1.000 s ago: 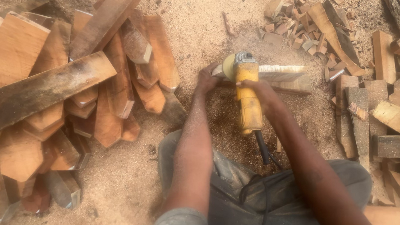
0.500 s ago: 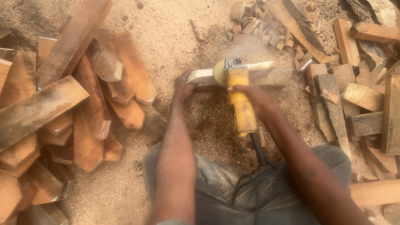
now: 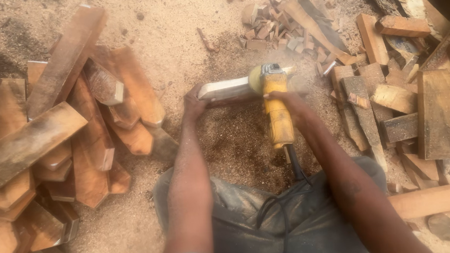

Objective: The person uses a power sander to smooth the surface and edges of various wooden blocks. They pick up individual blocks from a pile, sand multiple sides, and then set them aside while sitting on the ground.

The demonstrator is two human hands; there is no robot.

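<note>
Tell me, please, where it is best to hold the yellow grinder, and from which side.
Hold the yellow grinder by its long body, coming from the rear, cable end. The disc end points away from the person and meets the pale wood piece, so that end is unsafe. The right hand already wraps the body there; the left hand steadies the wood.

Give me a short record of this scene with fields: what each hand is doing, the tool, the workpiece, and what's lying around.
left hand: grips the near end of the pale wood piece
right hand: wrapped around the yellow angle grinder
tool: grinder head rests on the wood piece, black cord trails back over the lap
ground: sawdust
left side: stack of reddish wood blocks
right side: heap of offcuts
</note>
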